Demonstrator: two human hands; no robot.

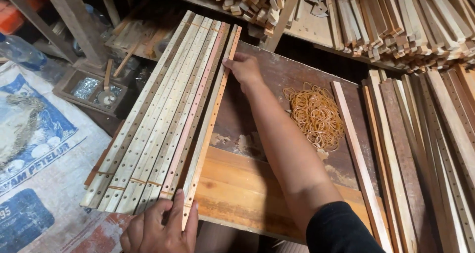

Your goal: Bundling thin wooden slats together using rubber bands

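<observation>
I see bare tabletop [277, 90] mid-frame right of the drilled slat [212, 122], both hands' fingers [228, 62] clamped on its ends.

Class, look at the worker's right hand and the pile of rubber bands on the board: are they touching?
Apart. The head view shows the right hand pressed on the far end of a drilled wooden strip, with bare board between it and the rubber bands.

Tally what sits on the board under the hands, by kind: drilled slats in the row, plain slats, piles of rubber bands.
Drilled wooden slats, side by side, the left hand and right hand on the rightmost one: about 9
Plain slat: 1
Rubber band pile: 1
Total: about 11
</observation>
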